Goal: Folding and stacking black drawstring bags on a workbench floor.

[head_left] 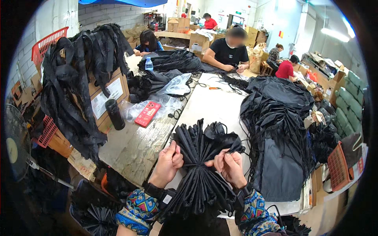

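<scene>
Between my two hands I hold a piece of black pleated fabric (199, 173), gathered tightly at its middle so the folds fan out above and below. My left hand (169, 162) is closed on its left edge, thumb up. At the upper right part of the folds, my right hand (228, 165) pinches the cloth with its fingertips, the forefinger close to the gathered centre. Lower down, the folds hang toward my lap in front of the table edge.
A large pile of black fabric with cords (281, 157) covers the table's right side. At left, black strips (73, 86) drape over a cardboard box (122, 84). A red phone (147, 114), a dark cylinder (114, 114) and a water bottle (149, 65) stand or lie nearby. A co-worker (228, 53) sits opposite.
</scene>
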{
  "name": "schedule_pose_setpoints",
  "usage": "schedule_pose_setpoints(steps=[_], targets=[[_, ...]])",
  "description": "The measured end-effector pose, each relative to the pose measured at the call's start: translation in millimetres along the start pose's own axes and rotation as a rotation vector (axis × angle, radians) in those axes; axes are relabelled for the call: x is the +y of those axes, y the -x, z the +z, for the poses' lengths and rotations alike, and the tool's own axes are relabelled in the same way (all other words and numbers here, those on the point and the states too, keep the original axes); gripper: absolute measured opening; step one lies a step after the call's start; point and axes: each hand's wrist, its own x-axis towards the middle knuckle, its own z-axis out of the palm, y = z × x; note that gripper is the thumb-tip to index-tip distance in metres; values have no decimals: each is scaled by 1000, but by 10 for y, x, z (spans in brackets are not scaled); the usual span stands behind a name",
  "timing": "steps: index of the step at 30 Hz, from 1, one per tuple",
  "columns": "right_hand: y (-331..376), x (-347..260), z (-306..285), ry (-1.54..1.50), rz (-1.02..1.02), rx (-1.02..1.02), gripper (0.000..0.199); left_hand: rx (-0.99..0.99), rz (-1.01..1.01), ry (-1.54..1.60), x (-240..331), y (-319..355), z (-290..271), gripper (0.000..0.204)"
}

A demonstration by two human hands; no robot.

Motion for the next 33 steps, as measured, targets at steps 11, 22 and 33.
schedule_pose_setpoints(steps=[11,22,33], targets=[[-33,-120,319,288,214,201,20,159,56,-35,180,-18,-288,32],[-152,53,285,136,297,292,20,51,207,-199,66,501,-280,54],[-452,-435,517,1159,8,11,21,87,132,-589,113,447,-50,29]])
